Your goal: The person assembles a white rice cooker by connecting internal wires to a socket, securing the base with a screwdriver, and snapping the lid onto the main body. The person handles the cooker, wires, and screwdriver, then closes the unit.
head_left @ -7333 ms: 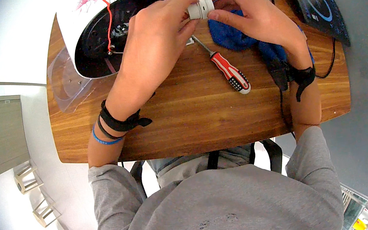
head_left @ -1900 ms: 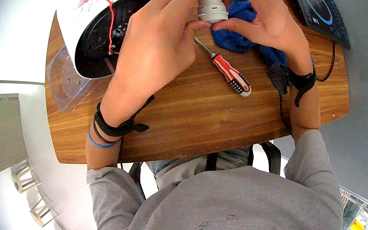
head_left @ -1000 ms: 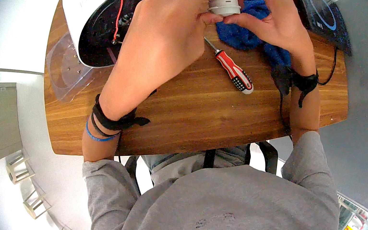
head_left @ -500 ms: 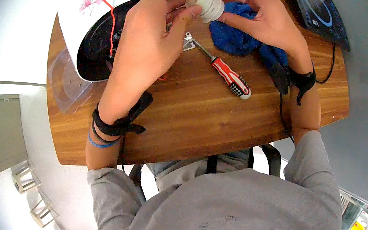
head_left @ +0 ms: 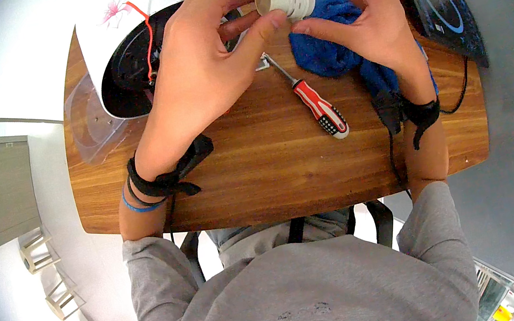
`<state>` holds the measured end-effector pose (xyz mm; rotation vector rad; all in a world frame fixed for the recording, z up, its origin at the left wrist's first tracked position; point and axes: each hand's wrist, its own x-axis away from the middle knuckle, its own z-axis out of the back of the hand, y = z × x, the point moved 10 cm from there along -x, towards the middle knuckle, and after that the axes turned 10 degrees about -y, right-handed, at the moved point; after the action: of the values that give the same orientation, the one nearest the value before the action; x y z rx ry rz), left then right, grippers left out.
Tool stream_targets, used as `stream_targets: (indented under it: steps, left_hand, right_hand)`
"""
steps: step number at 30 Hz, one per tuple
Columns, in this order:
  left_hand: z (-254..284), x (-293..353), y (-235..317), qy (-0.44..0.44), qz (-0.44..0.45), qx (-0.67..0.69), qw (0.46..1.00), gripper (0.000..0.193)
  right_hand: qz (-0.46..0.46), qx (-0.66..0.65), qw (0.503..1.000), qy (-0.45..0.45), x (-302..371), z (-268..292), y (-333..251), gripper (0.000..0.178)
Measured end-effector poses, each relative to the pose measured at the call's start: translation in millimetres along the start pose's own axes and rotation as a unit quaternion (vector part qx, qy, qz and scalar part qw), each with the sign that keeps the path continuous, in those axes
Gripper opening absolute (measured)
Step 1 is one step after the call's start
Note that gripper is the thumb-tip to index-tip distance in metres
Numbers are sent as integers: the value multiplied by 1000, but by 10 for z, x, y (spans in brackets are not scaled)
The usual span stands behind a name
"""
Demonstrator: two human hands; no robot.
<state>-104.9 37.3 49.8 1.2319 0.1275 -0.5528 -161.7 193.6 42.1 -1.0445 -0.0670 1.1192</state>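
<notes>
White plastic is being held up between the two hands: a short, stepped fitting whose long axis is being aligned roughly crosswise, from the left hand toward the right hand. Its narrower, hollow end is facing the left hand and is being pinched there, the left thumb being pressed against its underside. Its wider, ringed end is lying within the curve of the right hand, whose thumb and fingers are being arched around it; whether it is being gripped there cannot be told, since the far fingers are being hidden. Neither hand is being clearly marked as the nearer. Closer to the body than both hands, a red, white and black screwdriver is being supported by the wooden surface, while a blue cloth is being partly covered by the right hand.
</notes>
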Motion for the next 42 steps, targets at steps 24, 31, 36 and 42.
stream_targets:
  steps: [24, 31, 36, 42]
  left_hand:
    - [116, 112, 96, 47, -19, -184, 982, 36]
    - [94, 105, 119, 40, -39, -204, 977, 35]
    - [92, 107, 35, 26, -32, -191, 981, 33]
    - [60, 93, 15, 27, 5, -161, 987, 35]
  right_hand:
    - [109, 141, 984, 17, -32, -3, -376, 54]
    - [86, 90, 992, 15, 39, -101, -133, 65]
    - [50, 22, 998, 16, -28, -53, -218, 52]
    - [-45, -110, 992, -31, 27, -164, -6, 51]
